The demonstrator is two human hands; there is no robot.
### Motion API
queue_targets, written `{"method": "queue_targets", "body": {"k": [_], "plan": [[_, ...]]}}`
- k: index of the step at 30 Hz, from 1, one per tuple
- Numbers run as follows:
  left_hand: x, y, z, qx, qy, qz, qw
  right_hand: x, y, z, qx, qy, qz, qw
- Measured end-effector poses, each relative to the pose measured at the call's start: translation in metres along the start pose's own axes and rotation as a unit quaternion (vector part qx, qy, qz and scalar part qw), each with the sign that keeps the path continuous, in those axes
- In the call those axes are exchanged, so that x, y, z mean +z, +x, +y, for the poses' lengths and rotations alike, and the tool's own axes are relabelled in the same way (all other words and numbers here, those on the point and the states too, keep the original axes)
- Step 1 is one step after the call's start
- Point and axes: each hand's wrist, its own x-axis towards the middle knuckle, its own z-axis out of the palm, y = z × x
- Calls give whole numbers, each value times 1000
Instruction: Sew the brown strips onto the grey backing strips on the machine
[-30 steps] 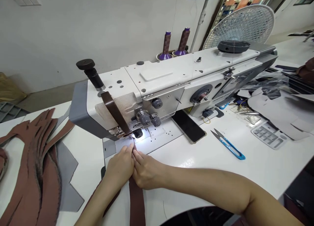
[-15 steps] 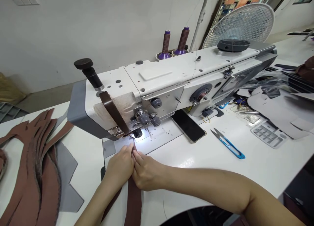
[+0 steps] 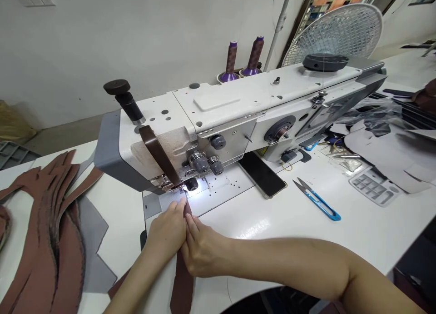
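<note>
"Brown strip: how far along was it?"

"Its far part lay at the sewing machine, just beyond the left hand and right hand; a tail on their near side seemed left."

"Their grip?"

"Both looked closed on it."

"Counts?"

"Right of them lay one phone, one blue snips; beyond, two thread cones; leftward, piled strips overlapped uncountably."
</note>
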Motion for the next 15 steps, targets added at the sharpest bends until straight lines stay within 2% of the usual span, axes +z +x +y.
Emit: {"method": "queue_targets", "body": {"k": [7,12,15], "plan": [[-3,-3,2,9,10,-3,1000,0,3,5,-8,-8,13,1000],[-4,-5,1,19,16,0,1000,-2,2,-6,10,0,1,1000],[-4,-5,0,19,27,-2,999,-5,3,-11,14,10,16,1000]]}}
